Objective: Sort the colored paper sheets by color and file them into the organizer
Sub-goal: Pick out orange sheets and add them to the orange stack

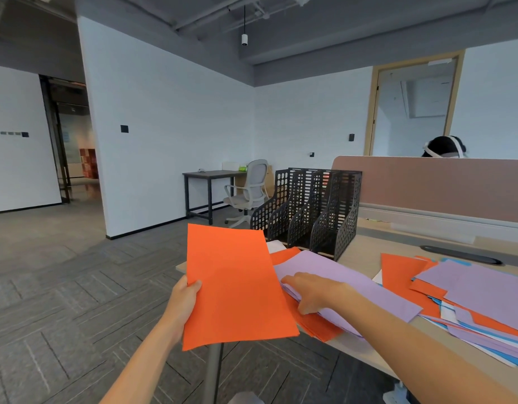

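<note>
My left hand [184,301] grips an orange sheet [234,284] by its left edge and holds it up over the desk's left end. My right hand [313,291] lies on a purple stack [354,284], fingers flat on top and thumb hooked under its near edge. Orange sheets [319,325] lie beneath that stack. A black perforated organizer [310,211] with several slots stands behind the stacks; something orange shows through one slot. A mixed pile of purple, orange, blue and white sheets [470,298] spreads at the right.
The wooden desk [365,249] ends at the left beside the held sheet; its metal leg [212,371] drops below. A pinkish divider panel [432,185] runs along the back, a person's head behind it. A grey office chair [249,191] and small table stand farther off.
</note>
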A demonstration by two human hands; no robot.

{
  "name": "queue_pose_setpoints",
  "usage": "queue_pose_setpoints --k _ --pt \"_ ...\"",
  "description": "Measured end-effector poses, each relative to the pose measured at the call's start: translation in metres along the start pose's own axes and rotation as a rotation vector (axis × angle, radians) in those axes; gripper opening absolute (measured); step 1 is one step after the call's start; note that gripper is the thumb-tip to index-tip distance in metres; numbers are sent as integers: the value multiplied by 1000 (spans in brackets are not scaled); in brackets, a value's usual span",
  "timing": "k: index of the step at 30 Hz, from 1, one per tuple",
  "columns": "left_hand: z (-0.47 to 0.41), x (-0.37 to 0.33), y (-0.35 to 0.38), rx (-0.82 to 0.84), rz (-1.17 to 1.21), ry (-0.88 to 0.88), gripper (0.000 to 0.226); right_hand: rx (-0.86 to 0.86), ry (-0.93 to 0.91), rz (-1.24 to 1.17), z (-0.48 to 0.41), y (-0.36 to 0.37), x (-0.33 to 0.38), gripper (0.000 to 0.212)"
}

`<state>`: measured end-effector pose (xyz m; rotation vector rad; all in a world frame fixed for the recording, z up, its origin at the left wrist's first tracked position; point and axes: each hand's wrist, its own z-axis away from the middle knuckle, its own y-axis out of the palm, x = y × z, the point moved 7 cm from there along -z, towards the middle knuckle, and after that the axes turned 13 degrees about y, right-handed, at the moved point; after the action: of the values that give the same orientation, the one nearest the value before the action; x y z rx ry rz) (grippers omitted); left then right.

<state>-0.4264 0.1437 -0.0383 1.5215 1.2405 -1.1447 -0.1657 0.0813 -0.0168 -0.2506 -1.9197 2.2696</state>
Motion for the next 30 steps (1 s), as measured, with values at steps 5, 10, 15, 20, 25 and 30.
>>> queue_pose_setpoints --k 5,10,15,20,25,30 --pt "0 -4 -5 -12 -3 15 24 -61 -74 94 7 -7 8 38" --pt "-1 -6 -9 -19 -5 13 23 -108 -120 302 15 -17 14 15" --pt "-2 -5 -6 -37 40 -1 23 -368 -23 540 15 -40 3 61" --pt "-4 -8 19 -55 66 -43 21 -466 190 240 23 -83 -39 56" --pt "-11 0 87 77 -87 -78 21 -498 320 192 22 -105 -74 61" --pt "-3 8 155 300 -229 -161 42 -536 317 179 19 -106 -87 56"
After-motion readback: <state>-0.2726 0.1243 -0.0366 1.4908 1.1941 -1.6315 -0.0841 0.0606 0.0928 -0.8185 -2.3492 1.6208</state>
